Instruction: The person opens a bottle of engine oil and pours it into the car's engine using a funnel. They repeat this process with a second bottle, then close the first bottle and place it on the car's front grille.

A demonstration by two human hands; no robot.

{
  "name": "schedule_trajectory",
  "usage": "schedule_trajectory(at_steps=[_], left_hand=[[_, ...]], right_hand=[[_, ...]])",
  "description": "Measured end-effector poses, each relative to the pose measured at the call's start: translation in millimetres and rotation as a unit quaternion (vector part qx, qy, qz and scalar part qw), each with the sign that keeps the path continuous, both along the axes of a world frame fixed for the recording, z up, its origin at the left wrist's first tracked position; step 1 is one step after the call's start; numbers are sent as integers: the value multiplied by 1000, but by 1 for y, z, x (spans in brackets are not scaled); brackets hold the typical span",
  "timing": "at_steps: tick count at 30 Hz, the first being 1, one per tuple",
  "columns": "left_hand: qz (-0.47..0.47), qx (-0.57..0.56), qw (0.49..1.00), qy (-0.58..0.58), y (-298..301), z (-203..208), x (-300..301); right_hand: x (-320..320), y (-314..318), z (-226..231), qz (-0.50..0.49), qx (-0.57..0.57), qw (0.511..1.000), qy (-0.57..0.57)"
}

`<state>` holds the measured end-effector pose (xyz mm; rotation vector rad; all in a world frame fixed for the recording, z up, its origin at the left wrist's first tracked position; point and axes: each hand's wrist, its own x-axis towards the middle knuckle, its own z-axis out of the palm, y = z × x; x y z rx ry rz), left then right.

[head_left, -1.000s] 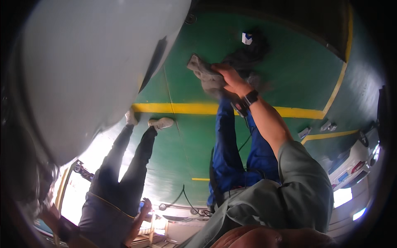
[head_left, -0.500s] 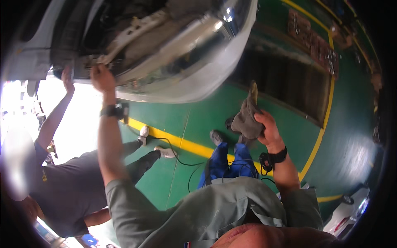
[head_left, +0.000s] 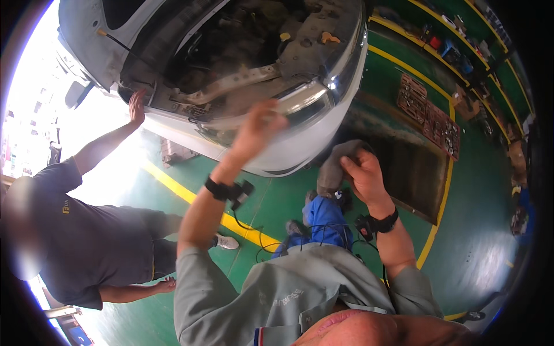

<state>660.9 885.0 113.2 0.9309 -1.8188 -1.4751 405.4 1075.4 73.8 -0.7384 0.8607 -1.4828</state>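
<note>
My right hand (head_left: 367, 180) grips a crumpled grey cloth (head_left: 333, 172), its thumb pressed on top and the fingers behind. The cloth hangs in front of my legs; whether it is a rag or a glove I cannot make out. Smeared by motion, my left hand (head_left: 258, 131) is raised in front of the car's headlight (head_left: 303, 99), and its fingers do not show clearly. The white car (head_left: 271, 164) has its bonnet up, with the engine bay (head_left: 231, 43) exposed.
At left a co-worker (head_left: 104, 245) in a dark shirt rests one hand (head_left: 137, 106) on the car's edge. Beyond my right hand lies a dark floor pit (head_left: 398, 167) with tool trays (head_left: 427, 115) beside it. Cables hang from my wrist straps. Shelves (head_left: 456, 34) line the far right.
My left hand has left the front edge of the car and swung right. My right hand still holds the cloth, which now hangs lower. The view has shifted, showing more engine bay.
</note>
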Motion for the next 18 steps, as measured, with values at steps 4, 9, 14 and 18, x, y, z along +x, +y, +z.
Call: schedule_trajectory(at_steps=[4,9,14,18], left_hand=[[-101,-184,978,7,61,26,-40],[12,0,1000,9,45,45,-39],[109,-45,984,-136,10,66,-26],[316,-139,918,-196,-33,82,8]], right_hand=[[32,-60,35,53,-62,988,134],[41,-123,47,103,-84,964,232],[50,-178,48,166,-43,967,186],[28,-214,80,206,1,959,196]])
